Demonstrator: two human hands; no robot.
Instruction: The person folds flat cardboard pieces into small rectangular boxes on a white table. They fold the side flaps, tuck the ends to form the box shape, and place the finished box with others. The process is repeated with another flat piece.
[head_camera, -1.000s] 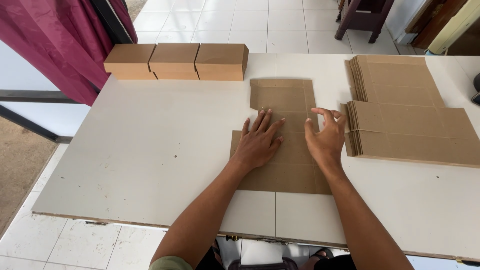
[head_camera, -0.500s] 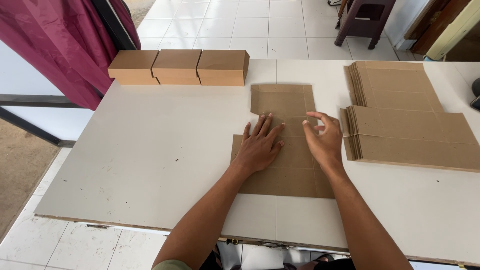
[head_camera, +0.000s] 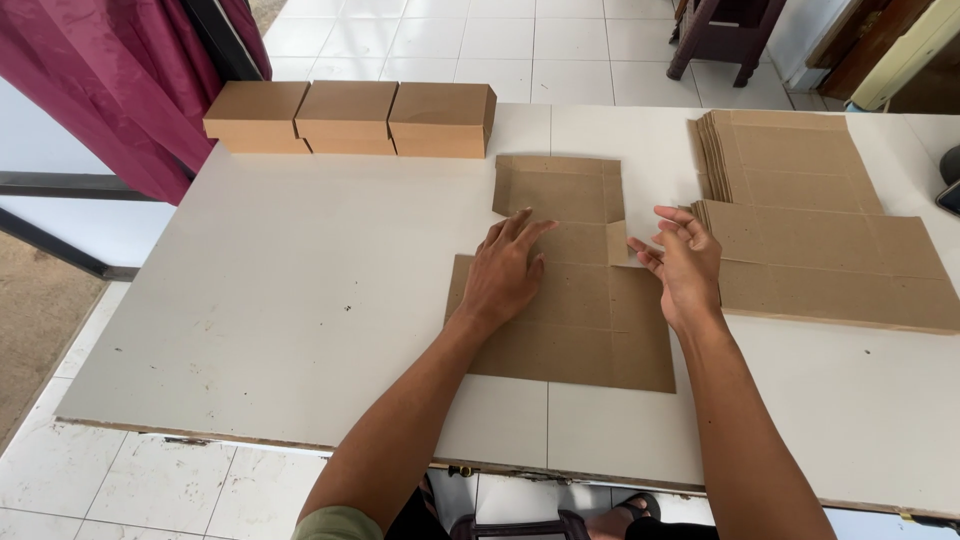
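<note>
While the left hand (head_camera: 505, 275) presses flat, fingers spread, on the middle of the flat cardboard box blank (head_camera: 575, 300), the right hand (head_camera: 685, 265) has lifted off it and now hovers open at the blank's right edge, fingers loosely curled and holding nothing. A moment earlier both hands lay palm down on the card, the right one over the crease near the edge; now a small side flap (head_camera: 617, 243) stands up a little from the sheet just beside the right fingertips, which suggests a fold has just been started there and the blank is beginning to leave its flat state. The blank itself lies on the white bench (head_camera: 300, 300) right in front of the person, its upper panel reaching toward the far side. To the right, touching or nearly touching the blank's edge, rests a stack of unfolded blanks (head_camera: 820, 230). At the far left of the bench three finished brown boxes (head_camera: 350, 118) sit side by side in a row, well apart from the hands. A dark red curtain (head_camera: 110, 80) hangs past the bench's left corner.
</note>
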